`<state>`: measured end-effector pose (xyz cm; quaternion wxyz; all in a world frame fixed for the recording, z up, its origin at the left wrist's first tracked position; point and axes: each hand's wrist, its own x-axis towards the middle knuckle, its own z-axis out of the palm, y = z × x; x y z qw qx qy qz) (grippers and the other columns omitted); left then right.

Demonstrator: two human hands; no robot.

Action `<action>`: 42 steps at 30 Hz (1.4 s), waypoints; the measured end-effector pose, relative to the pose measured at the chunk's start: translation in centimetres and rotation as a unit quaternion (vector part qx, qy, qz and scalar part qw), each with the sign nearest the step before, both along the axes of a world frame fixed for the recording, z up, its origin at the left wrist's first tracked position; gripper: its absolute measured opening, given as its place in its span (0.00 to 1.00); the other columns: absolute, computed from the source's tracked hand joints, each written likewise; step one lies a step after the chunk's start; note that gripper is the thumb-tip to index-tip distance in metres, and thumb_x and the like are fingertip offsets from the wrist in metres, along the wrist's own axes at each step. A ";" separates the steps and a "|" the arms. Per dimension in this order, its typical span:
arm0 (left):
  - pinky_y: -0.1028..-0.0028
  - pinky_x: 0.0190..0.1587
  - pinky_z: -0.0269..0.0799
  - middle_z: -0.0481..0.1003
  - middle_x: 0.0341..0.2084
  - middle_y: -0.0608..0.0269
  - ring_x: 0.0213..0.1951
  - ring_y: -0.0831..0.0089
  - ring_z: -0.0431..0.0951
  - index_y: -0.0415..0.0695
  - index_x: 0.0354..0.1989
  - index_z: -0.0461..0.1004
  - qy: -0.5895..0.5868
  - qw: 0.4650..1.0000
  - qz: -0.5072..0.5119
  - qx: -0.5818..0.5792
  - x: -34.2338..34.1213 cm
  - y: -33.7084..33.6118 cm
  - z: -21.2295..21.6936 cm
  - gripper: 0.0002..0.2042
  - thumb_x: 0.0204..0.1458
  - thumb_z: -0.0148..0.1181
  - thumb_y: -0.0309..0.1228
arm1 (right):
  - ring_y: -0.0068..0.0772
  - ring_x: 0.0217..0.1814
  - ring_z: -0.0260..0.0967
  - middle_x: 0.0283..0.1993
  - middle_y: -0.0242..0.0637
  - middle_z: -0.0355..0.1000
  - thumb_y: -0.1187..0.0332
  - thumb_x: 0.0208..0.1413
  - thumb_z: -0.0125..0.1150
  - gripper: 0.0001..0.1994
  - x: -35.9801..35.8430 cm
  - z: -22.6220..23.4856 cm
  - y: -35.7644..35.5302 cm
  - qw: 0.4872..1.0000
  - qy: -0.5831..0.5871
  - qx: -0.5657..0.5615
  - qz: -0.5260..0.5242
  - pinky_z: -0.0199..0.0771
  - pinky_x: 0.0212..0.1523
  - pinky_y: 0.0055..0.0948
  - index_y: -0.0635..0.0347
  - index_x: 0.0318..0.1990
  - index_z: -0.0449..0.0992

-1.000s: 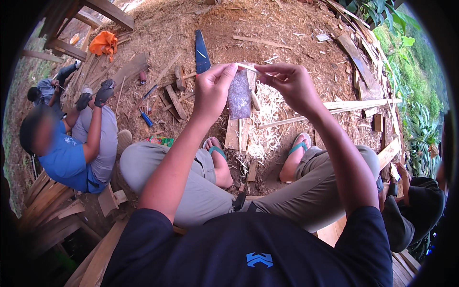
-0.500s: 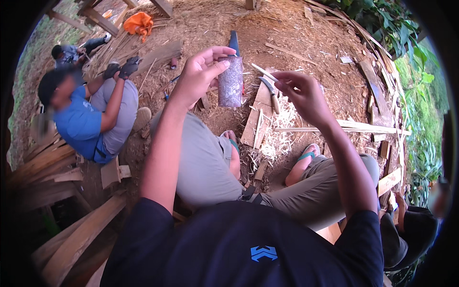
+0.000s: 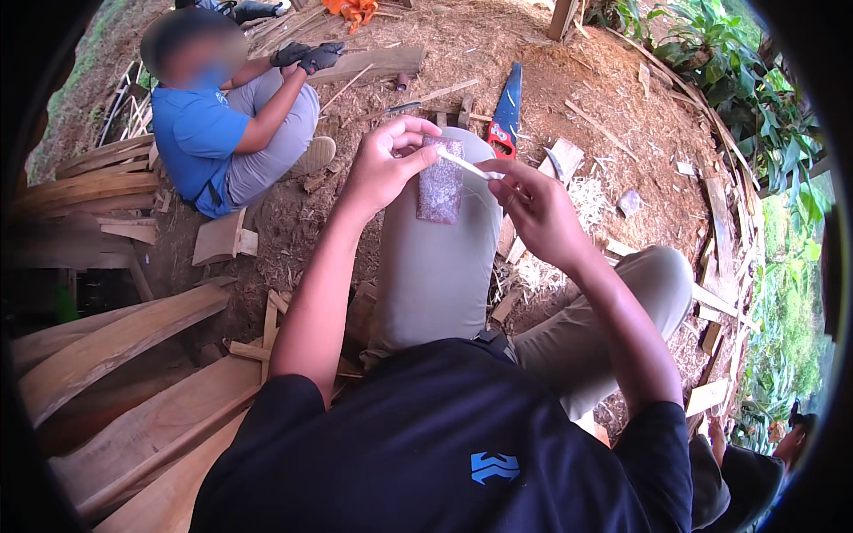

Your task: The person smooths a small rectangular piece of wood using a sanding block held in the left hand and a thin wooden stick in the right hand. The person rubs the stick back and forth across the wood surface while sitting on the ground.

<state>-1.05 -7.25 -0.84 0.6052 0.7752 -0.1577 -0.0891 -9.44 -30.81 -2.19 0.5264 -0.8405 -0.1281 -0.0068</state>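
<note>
In my left hand (image 3: 384, 167) is a worn, purplish-grey strip that looks like sandpaper (image 3: 440, 193), pinched at its top and hanging over my left knee. My right hand (image 3: 537, 206) grips a slim, pale wooden stick (image 3: 466, 166) between thumb and fingers. The stick slants across the strip's upper part, and its left end meets my left thumb. Whether the strip touches the stick along its length I cannot tell. Beyond my hands, a handsaw (image 3: 507, 105) with a red handle lies on the ground. A curved blade (image 3: 556, 165) rests on a board to its right.
At the left a person in a blue shirt (image 3: 200, 124) and dark gloves sits close by. Curved planks (image 3: 124, 355) are stacked at lower left. Wood shavings (image 3: 586, 200) and offcuts litter the ground. Green plants (image 3: 711, 89) border the right, where another person (image 3: 751, 471) sits.
My hands have come closer together, bringing the stick's left end to my left thumb, in front of the strip. My view has turned leftward, and my left knee is now beneath my hands.
</note>
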 end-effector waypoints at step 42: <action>0.84 0.28 0.62 0.74 0.34 0.69 0.28 0.86 0.69 0.41 0.52 0.72 0.217 0.971 0.087 -0.051 9.8 4.7 -30.0 0.13 0.59 0.61 0.28 | 0.13 0.16 0.52 0.20 0.26 0.68 0.61 0.62 0.63 0.10 17.5 -30.6 -24.4 0.830 -0.089 -0.345 -0.429 0.47 0.13 0.16 0.55 0.39 0.85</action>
